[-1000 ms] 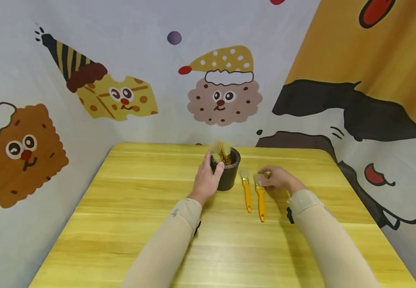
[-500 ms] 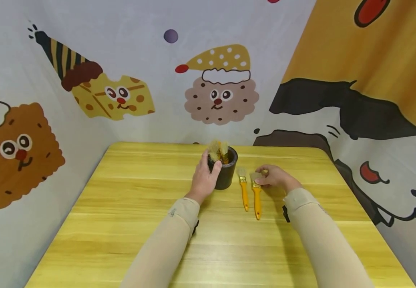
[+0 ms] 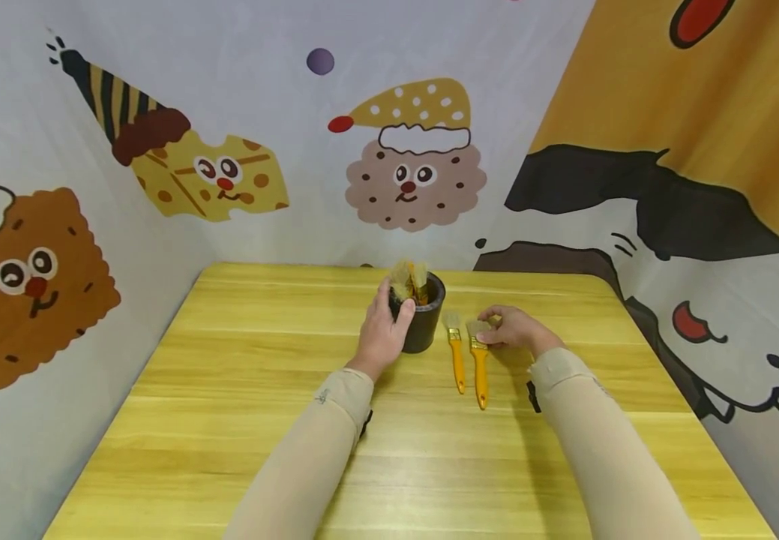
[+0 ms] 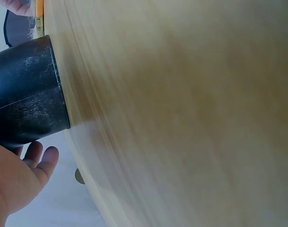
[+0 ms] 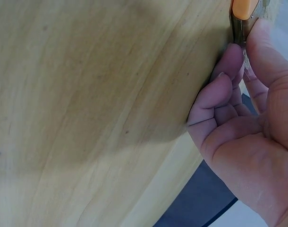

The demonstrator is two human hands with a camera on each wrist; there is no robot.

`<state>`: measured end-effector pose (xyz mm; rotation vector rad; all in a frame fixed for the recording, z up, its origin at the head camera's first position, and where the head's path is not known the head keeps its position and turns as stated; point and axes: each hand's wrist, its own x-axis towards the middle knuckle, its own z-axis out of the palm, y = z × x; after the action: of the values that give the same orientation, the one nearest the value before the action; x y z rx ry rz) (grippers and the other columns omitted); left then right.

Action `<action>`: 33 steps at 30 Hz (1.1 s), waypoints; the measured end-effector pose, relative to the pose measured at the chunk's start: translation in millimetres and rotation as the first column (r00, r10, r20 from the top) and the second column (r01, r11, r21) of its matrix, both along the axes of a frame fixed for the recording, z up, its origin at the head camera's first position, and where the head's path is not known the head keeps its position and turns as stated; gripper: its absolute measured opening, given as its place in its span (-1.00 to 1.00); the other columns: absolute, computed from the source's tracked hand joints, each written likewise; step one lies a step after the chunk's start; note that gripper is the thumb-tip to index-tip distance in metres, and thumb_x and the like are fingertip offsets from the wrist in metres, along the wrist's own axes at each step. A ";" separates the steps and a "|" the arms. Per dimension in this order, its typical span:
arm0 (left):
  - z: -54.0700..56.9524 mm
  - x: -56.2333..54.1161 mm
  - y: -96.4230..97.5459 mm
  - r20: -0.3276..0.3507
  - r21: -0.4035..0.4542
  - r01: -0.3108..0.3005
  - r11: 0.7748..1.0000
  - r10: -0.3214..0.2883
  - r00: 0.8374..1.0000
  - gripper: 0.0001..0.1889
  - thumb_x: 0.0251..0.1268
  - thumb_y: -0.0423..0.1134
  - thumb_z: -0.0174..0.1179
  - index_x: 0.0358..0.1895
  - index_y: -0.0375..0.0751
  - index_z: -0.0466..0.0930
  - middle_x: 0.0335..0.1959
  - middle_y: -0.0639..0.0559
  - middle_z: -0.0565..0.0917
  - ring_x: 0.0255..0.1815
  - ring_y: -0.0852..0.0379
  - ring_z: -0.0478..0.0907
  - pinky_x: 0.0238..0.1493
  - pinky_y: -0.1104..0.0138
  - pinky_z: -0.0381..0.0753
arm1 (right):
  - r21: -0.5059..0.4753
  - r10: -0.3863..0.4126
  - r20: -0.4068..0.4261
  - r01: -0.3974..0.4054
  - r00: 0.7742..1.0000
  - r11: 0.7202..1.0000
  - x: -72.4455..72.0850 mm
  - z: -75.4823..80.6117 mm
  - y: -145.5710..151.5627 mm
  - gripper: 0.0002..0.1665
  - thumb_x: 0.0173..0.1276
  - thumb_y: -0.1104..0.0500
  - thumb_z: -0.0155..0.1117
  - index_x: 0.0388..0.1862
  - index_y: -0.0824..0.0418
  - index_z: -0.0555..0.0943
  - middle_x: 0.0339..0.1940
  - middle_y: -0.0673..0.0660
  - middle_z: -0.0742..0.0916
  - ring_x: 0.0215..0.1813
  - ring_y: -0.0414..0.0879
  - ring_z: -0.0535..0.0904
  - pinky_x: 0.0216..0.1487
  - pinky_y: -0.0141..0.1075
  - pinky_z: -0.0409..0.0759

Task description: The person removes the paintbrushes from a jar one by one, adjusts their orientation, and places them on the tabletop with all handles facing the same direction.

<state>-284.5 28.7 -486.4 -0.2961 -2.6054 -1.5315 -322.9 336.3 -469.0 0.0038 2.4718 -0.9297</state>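
Observation:
A black cylindrical cup (image 3: 423, 330) stands upright toward the back of the table, with several brushes (image 3: 419, 283) in it, bristles up. My left hand (image 3: 381, 336) holds the cup from its left side, thumb near the rim; in the left wrist view the cup (image 4: 28, 87) shows a scuffed dark wall. To its right lie two paintbrushes with yellow-orange handles toward me, a narrower paintbrush (image 3: 457, 364) and a wider paintbrush (image 3: 480, 379). My right hand (image 3: 516, 328) pinches the wider one at its bristle end, its thumb beside the ferrule in the right wrist view.
The wooden table (image 3: 241, 360) has light yellow grain. Behind it and at both sides hangs a cloth backdrop (image 3: 261, 247) printed with cartoon figures. The table's back edge runs just behind the cup.
The head view has shifted slightly. Both hands keep their places at the cup and the wider paintbrush, with no clear movement of either thing.

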 end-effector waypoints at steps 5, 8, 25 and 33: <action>0.4 -1.1 0.1 0.003 0.004 0.009 1.000 -0.009 1.000 -0.16 0.67 0.41 -0.25 0.80 0.19 -0.25 0.78 -0.13 0.10 0.72 -0.31 0.18 0.62 -0.28 0.25 | -0.015 -0.004 -0.005 0.004 1.000 1.000 1.6 2.6 -1.2 -0.32 0.56 0.09 0.40 0.53 0.28 0.43 0.13 0.35 0.69 -0.17 -0.09 0.65 -0.09 -0.31 0.68; 1.2 -1.7 -0.3 0.009 -0.005 0.020 1.000 -0.020 1.000 -0.16 0.66 0.43 -0.27 0.80 0.23 -0.27 0.79 -0.11 0.08 0.73 -0.31 0.15 0.63 -0.28 0.24 | -0.022 0.003 -0.010 -0.003 1.000 1.000 2.7 3.9 -0.8 -0.31 0.57 0.10 0.39 0.54 0.31 0.41 0.15 0.38 0.69 -0.17 -0.09 0.62 -0.11 -0.30 0.66; -2.8 -0.5 0.4 0.032 -0.014 0.019 1.000 -0.019 0.999 -0.17 0.67 0.43 -0.27 0.79 0.27 -0.29 0.78 -0.11 0.09 0.72 -0.30 0.18 0.62 -0.27 0.26 | 0.048 0.079 -0.157 -0.073 0.984 0.996 6.1 15.4 -8.0 -0.09 0.65 -0.19 0.24 0.67 0.37 0.25 0.19 0.43 0.73 0.01 0.16 0.76 0.11 0.05 0.73; -1.3 -1.5 -1.1 0.015 -0.013 0.009 1.000 -0.008 1.000 -0.19 0.69 0.38 -0.24 0.80 0.24 -0.26 0.78 -0.14 0.11 0.71 -0.30 0.20 0.62 -0.27 0.27 | -0.252 0.014 -0.386 -0.121 0.922 0.960 2.8 61.2 -57.9 -0.24 0.63 -0.23 0.23 0.64 0.06 0.39 0.38 0.29 0.65 0.29 0.23 0.65 0.36 0.19 0.60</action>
<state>-286.1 27.5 -487.7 -0.2985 -2.6301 -1.5254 -320.1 278.4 -407.8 -0.3902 2.6431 -1.3385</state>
